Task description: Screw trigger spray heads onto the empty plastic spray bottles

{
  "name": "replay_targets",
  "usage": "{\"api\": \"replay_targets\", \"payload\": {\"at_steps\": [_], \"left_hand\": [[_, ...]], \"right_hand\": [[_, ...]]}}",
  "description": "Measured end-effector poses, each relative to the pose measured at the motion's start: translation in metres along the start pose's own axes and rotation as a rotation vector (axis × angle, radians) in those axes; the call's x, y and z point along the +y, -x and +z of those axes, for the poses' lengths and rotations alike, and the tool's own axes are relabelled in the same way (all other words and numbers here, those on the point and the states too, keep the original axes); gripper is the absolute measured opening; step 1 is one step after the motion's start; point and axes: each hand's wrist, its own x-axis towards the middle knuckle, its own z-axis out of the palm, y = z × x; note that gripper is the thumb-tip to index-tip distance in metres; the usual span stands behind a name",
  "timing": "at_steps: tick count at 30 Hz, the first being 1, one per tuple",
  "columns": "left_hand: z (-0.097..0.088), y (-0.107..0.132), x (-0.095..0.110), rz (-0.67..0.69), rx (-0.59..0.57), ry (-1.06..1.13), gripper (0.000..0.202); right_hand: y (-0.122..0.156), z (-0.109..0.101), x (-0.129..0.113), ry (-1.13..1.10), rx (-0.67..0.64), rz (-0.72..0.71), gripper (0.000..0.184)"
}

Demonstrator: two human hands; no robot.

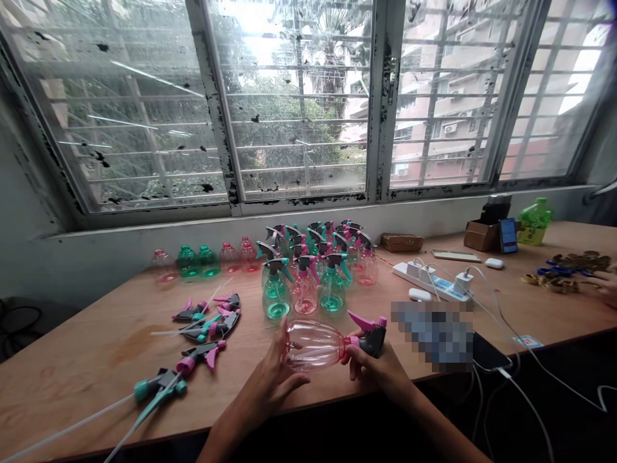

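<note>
A clear pink spray bottle [313, 345] lies sideways in the air between my hands at the table's front edge. My left hand [272, 373] cups its base, with the thumb held away from the plastic. At the neck, my right hand [373, 366] grips the collar of the grey and pink spray head [373, 334], which sits on the bottle. Just behind stand several green and pink bottles fitted with spray heads, a green spray bottle [277, 296] among the nearest. Loose spray heads [207, 354] with thin tubes are scattered to the left.
Bottles without heads, including a green bottle [187, 262], line the back left. To the right are a power strip [434, 281] with chargers, a phone [489, 352] on a cable, and a cardboard box [481, 236]. Another person's hand [605, 288] shows at the far right.
</note>
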Motion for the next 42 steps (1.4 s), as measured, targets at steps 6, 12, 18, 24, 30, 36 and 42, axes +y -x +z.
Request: {"api": "replay_targets", "payload": {"at_steps": [6, 12, 18, 24, 30, 36, 42], "left_hand": [[-0.003, 0.001, 0.01, 0.006, 0.019, -0.099, 0.108], [-0.002, -0.002, 0.008, 0.049, 0.073, -0.13, 0.101], [0.0, -0.002, -0.002, 0.037, 0.085, -0.11, 0.099], [0.001, -0.002, -0.001, 0.071, 0.107, -0.146, 0.101], [-0.001, -0.001, 0.008, 0.024, 0.087, -0.125, 0.106], [-0.006, 0.001, 0.022, 0.05, 0.032, -0.09, 0.096], [-0.003, 0.0, 0.017, -0.001, 0.039, -0.062, 0.097]], "right_hand": [[0.0, -0.002, 0.003, -0.008, 0.012, -0.017, 0.035], [-0.001, -0.003, 0.004, -0.008, 0.013, -0.012, 0.039], [-0.001, -0.002, 0.002, 0.009, 0.003, 0.006, 0.038], [-0.002, -0.003, 0.001, 0.01, 0.039, 0.035, 0.041], [-0.001, -0.006, 0.006, 0.08, 0.089, 0.029, 0.041], [-0.001, -0.005, 0.006, 0.069, 0.09, 0.044, 0.041], [-0.001, -0.004, 0.004, 0.059, 0.108, 0.036, 0.045]]}}
